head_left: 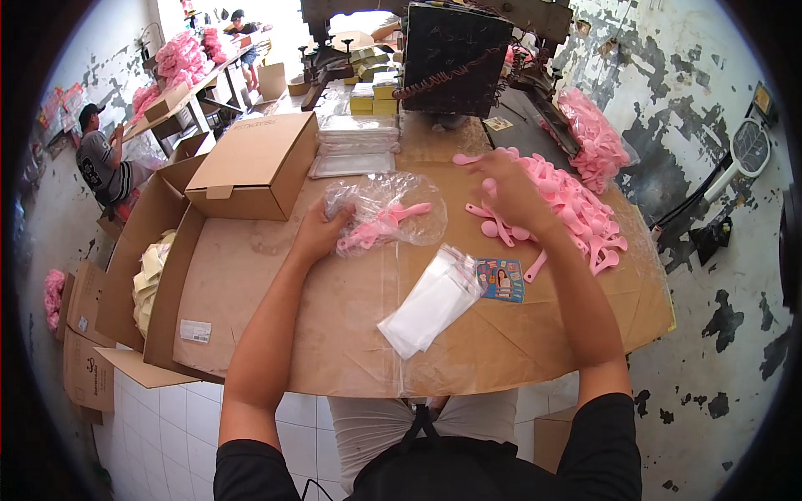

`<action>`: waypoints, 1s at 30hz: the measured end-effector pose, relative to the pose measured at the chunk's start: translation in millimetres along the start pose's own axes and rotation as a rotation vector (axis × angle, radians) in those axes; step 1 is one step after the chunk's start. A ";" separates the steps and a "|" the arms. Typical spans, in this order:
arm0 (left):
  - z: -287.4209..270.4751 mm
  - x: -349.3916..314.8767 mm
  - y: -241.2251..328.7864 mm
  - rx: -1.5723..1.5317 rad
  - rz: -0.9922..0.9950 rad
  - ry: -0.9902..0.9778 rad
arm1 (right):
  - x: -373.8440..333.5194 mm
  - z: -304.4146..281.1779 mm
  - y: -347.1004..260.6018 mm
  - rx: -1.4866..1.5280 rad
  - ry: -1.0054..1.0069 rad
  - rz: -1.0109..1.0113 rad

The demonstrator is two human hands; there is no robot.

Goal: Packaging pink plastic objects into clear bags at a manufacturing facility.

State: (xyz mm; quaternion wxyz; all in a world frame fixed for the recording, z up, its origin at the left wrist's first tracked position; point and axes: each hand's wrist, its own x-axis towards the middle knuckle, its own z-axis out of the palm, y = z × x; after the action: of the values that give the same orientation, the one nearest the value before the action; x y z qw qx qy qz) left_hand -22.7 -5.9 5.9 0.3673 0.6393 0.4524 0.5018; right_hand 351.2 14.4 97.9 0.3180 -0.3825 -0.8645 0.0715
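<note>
Across the cardboard-covered table (334, 342), both your forearms reach forward from the near edge. Your left grip (322, 230) is closed, thumb and fingers pinching the left side of a clear plastic bag (386, 199), which lies near the middle of the table. Several pink spoons (374, 230) show through its crinkled film, heaped toward the side nearest you, with one handle pointing off to the right.

Your right grip (499, 188) is over the left edge of a loose pile of pink spoons (576, 209) on the right of the table. Your fingers are bent, and a single pink spoon (468, 159) sits right by their tips; how far apart they are, and whether they have hold of it, you cannot tell from this angle.

Between your arms, nearer your body, lies a slanted stack of translucent sleeves (430, 305), with a colourful printed card (501, 280) touching its right end. Beyond the bag you have a stack of flat clear packets (355, 146), and to its left a closed cardboard box (246, 159). Farther left, an open carton (180, 284) holds cream-coloured pieces (152, 280). Past the spoon pile rests a large clear sack of pink items (593, 142).
</note>
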 end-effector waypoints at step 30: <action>2.2 -3.3 9.0 -0.031 -0.034 -0.013 | 12.3 76.1 -53.6 0.147 -0.161 -0.128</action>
State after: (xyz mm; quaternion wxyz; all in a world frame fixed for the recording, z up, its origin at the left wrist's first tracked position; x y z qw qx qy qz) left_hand -18.9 -12.0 12.7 0.3887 0.6290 0.4529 0.4981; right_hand 266.0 -5.1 63.8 0.2786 -0.2952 -0.9024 0.1445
